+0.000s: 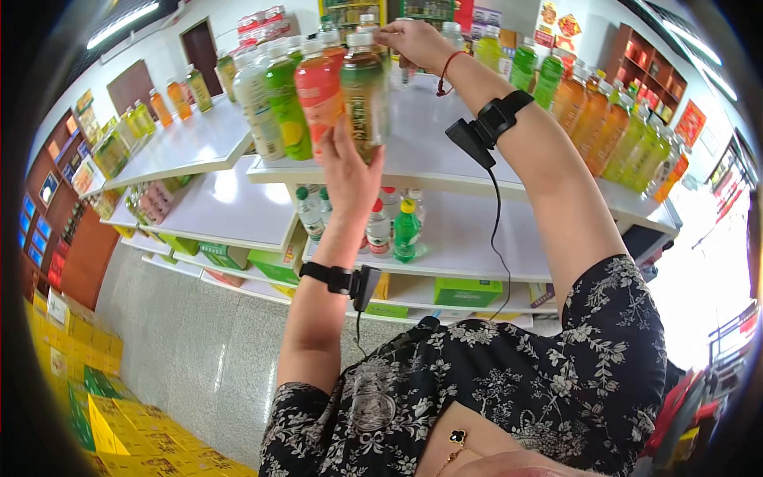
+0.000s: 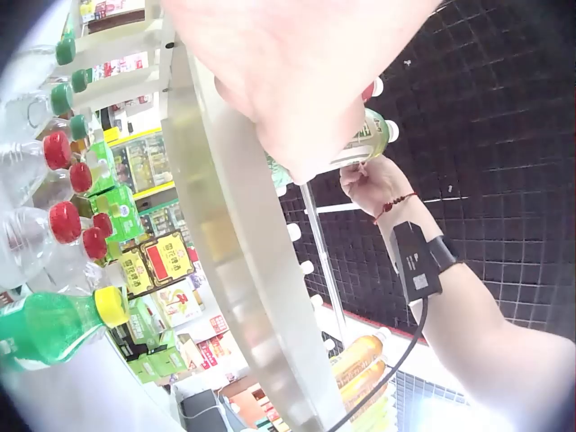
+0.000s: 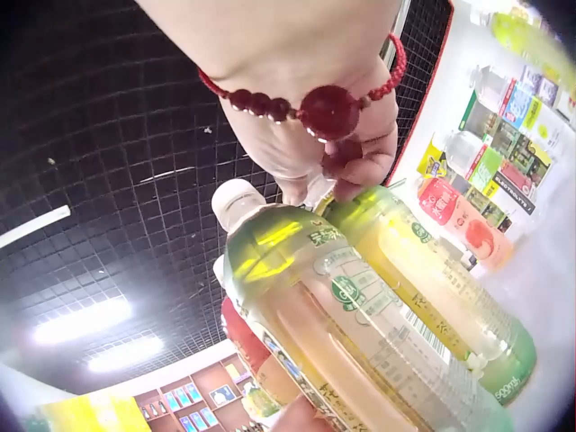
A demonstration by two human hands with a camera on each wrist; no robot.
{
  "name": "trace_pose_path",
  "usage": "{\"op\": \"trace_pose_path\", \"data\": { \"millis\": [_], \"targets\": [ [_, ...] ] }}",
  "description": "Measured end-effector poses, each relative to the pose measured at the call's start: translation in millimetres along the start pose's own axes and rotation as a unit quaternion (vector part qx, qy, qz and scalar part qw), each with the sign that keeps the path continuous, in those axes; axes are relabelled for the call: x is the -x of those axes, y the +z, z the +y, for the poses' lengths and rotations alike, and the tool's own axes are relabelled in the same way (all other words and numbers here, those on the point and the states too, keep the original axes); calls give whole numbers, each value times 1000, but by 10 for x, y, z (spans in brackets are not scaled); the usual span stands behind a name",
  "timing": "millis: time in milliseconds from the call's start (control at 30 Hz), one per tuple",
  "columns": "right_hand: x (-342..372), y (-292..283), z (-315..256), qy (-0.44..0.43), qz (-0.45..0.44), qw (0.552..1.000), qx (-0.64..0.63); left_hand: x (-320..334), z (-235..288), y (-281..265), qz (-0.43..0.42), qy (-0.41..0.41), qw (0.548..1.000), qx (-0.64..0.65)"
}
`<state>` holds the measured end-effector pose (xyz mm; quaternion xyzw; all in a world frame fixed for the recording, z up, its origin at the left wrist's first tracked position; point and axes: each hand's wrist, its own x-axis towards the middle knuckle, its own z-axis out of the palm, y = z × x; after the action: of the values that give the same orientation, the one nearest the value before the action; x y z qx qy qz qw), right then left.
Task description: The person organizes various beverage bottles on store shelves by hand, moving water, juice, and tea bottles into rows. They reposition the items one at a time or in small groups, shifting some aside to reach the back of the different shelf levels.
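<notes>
At the front edge of the shelf, my left hand [image 1: 351, 179] holds the lower part of a bottled green tea [image 1: 363, 95], thumb on its right side. A pink-labelled drink bottle [image 1: 318, 91] stands just left of it, by the fingers. My right hand [image 1: 417, 45] reaches over behind this bottle. In the right wrist view its fingers pinch the top of a second green tea bottle [image 3: 423, 270], hiding the cap. The front tea bottle [image 3: 333, 306] overlaps that second one, its white cap uncovered. The left wrist view shows the back of my left hand [image 2: 306, 108] large and close.
Left of the pink bottle stand a green-labelled bottle [image 1: 288, 103] and a pale bottle [image 1: 256, 103]. Orange and yellow drinks [image 1: 612, 135] line the shelf's right. Below, a green soda bottle [image 1: 407, 230] and red-capped water bottles [image 1: 379, 230] fill part of the lower shelf.
</notes>
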<state>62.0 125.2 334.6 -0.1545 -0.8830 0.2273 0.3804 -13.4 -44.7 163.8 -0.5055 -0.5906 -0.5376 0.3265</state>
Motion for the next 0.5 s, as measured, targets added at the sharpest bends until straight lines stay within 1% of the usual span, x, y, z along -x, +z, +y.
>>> {"op": "trace_pose_path", "data": {
  "millis": [33,100,133,167,200,233,267,333,367,400,433,467,500],
  "targets": [
    [45,11,-25,30,-6,999,15,7,-67,-15,-4,2,1000,5],
    [131,-166,85,23,0,1000,16,-5,1,-57,-19,21,1000,7],
    [140,-191,137,27,3,1000,16,-14,-109,-38,-14,45,999,19],
    [198,-346,187,7,19,997,81,-39,-75,-13,-16,48,998,21],
    [271,-510,195,-13,35,988,147,-88,-3,-2,-19,68,997,31],
    [359,-682,192,24,51,981,187,-135,76,14,-22,86,995,42],
    [486,-923,207,59,67,970,227,-180,225,89,-21,86,995,45],
    [700,-1521,683,12,79,971,224,-210,632,371,-106,64,986,113],
    [845,-1728,759,8,85,955,283,-193,758,505,-108,60,986,113],
    [989,-1929,785,3,90,935,342,-189,885,647,-151,48,979,130],
    [1127,-2116,844,5,87,935,343,-197,1006,787,-195,37,969,146],
    [1263,-2296,909,22,89,920,381,-209,1128,918,-196,35,969,147],
    [1308,-2270,905,40,90,903,417,-225,1085,1005,-224,16,963,148]
  ]
}}
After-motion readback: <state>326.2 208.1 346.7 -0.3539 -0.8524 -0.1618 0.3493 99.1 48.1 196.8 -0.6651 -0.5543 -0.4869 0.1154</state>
